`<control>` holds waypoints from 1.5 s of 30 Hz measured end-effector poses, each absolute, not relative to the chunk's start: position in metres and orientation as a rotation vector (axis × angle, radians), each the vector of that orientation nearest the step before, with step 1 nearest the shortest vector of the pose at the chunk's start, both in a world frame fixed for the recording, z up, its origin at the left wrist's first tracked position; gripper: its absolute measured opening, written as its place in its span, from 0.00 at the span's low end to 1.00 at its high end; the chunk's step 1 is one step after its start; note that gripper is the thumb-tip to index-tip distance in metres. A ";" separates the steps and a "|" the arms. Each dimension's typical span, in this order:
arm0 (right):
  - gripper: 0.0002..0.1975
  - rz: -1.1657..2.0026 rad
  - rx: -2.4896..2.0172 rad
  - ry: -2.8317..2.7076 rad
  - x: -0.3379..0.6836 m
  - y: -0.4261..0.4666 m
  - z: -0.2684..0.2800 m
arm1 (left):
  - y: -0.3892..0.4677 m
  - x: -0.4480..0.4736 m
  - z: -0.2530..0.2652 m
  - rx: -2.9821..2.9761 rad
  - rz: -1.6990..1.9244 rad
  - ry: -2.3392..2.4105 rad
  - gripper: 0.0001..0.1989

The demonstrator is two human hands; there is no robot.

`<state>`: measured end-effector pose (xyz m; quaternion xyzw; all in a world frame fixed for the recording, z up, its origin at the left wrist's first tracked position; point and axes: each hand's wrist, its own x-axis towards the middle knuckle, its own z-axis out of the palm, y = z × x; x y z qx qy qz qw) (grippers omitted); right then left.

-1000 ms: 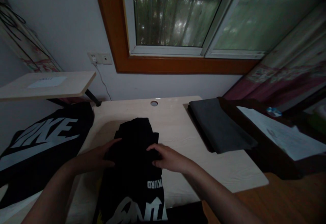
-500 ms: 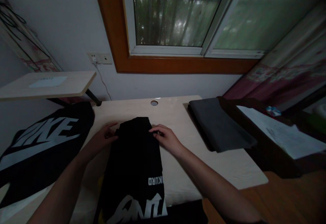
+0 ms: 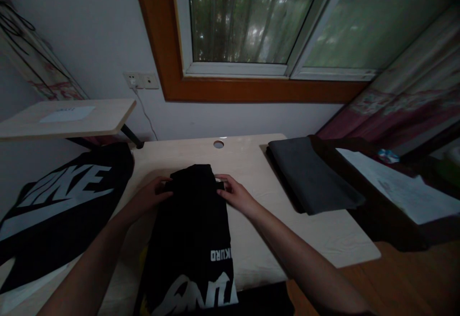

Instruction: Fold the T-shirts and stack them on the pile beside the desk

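Note:
A black T-shirt point(image 3: 192, 220), folded into a long narrow strip, lies on the pale wooden table point(image 3: 255, 244) with its far end toward the window. White lettering shows on its near part, which runs out of view at the bottom. My left hand point(image 3: 154, 193) grips the left edge close to the far end, thumb and fingers around the cloth. Opposite it, my right hand point(image 3: 234, 193) pinches a small bit of the right edge between thumb and fingers. A bit of yellow peeks out along the lower left side.
Another black garment with large white lettering point(image 3: 68, 189) lies at the left, below a raised shelf point(image 3: 68, 117) bearing a paper sheet. Folded dark grey cloth point(image 3: 309, 174) sits on the table's right side. Beyond it are a white sheet point(image 3: 398, 186) and a curtain point(image 3: 388, 95).
Both hands have shifted slightly at the shirt's far end. A bit of the right edge now sticks out between my right thumb and fingers, and my left fingers have closed in on the left edge.

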<state>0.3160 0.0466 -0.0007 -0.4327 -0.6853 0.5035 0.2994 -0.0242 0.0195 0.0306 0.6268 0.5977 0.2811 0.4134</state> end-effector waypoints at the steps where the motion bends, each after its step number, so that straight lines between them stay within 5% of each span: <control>1: 0.25 1.347 -1.139 -1.795 0.316 0.046 0.001 | 0.019 -0.025 0.033 1.579 0.728 1.477 0.26; 13: 0.20 1.065 -1.040 -1.609 0.279 0.081 0.020 | 0.037 -0.028 0.025 1.093 1.162 1.391 0.26; 30: 0.24 0.783 -1.305 -1.666 0.265 0.109 -0.004 | 0.068 -0.029 -0.027 1.543 1.396 1.855 0.26; 36: 0.28 0.712 -1.337 -1.849 0.278 0.088 -0.003 | 0.027 -0.020 -0.003 2.455 0.868 1.689 0.15; 45: 0.30 0.670 -1.504 -1.983 0.286 0.079 -0.001 | 0.001 -0.011 -0.011 2.607 0.628 1.624 0.18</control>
